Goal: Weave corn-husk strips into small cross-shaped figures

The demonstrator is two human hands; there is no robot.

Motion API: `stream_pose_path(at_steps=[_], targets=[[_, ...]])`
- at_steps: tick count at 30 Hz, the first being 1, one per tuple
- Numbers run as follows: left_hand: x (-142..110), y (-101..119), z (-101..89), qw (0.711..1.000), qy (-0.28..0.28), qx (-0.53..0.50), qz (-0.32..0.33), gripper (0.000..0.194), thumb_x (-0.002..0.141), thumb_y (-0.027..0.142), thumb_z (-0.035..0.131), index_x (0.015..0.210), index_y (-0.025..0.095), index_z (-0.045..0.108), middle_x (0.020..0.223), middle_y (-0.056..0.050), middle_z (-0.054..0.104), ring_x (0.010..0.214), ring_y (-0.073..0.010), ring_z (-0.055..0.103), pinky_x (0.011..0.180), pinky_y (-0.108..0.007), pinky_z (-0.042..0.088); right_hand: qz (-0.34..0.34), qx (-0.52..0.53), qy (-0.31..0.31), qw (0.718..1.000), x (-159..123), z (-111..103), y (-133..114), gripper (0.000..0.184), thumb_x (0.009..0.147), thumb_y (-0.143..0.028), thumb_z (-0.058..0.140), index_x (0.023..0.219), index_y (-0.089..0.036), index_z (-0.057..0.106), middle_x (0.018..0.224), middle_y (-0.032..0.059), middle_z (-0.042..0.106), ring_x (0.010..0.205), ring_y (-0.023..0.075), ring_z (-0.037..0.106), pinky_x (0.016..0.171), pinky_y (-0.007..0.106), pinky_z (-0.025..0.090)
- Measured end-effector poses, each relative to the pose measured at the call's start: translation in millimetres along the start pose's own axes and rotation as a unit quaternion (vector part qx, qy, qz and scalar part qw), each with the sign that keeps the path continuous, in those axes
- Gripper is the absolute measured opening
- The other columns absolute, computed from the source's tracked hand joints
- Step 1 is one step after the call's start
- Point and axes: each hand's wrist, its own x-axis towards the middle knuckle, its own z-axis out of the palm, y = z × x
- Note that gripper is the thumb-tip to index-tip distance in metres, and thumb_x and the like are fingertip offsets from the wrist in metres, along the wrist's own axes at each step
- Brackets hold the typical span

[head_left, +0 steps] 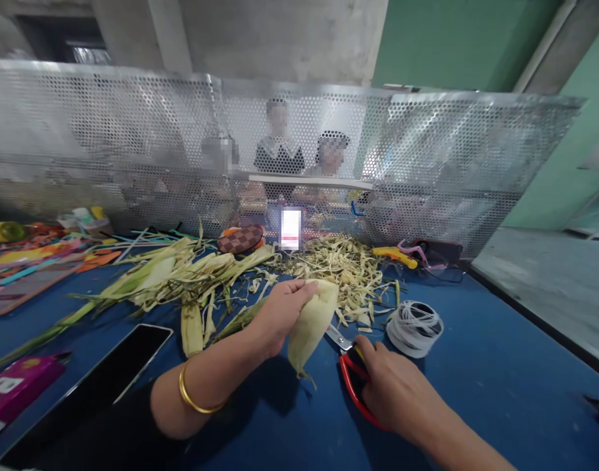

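My left hand (pixel 278 313) is closed on a pale, folded corn husk (pixel 310 327), holding it a little above the blue table (pixel 500 373); a gold bangle sits on that wrist. My right hand (pixel 395 389) rests over red-handled scissors (pixel 351 373) lying on the table just right of the husk, fingers curled on the handles. The scissor blades point up toward the husk.
Green and dry husks (pixel 182 278) and a pile of shredded strips (pixel 341 268) lie behind my hands. A coil of white cord (pixel 414 327) sits at right. A phone (pixel 113 376) and pink box (pixel 15 386) lie left. A perforated metal screen (pixel 133 144) stands at the back, with people behind it.
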Motion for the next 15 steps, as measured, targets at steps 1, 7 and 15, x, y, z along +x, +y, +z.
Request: stream_pose_path(at_steps=[1,7,15], targets=[[0,0,-1.0,1.000,-0.001,-0.004,0.003,0.019,0.081,0.032,0.060,0.082,0.013,0.066,0.061,-0.002,0.062,0.047,-0.0099,0.054,0.047,-0.022,0.043,0.004,0.043,0.003,0.999,1,-2,2,0.054,0.068,-0.007,0.048,0.122,-0.010,0.054,0.092,0.0155,0.069,0.081,0.0262,0.066,0.064,0.030,0.041],[4,1,-9.4,0.997,0.018,0.047,0.052,0.025,0.069,0.037,0.071,0.079,0.014,0.068,0.065,-0.003,0.063,0.054,-0.0101,0.053,0.049,-0.021,0.039,-0.025,0.463,-0.008,0.886,-5,-16,26,0.046,0.076,-0.034,0.055,0.119,-0.017,0.057,0.087,0.0071,0.069,0.071,0.0208,0.066,0.062,0.031,0.051],[7,7,-15.2,0.993,0.003,0.091,0.068,0.020,0.067,0.034,0.070,0.074,0.015,0.069,0.062,0.000,0.061,0.051,-0.0079,0.049,0.049,-0.022,0.037,-0.022,0.592,0.058,0.803,-6,-22,36,0.074,0.059,-0.045,0.078,0.125,-0.020,0.054,0.101,0.0115,0.069,0.096,0.0276,0.065,0.082,0.037,0.053]])
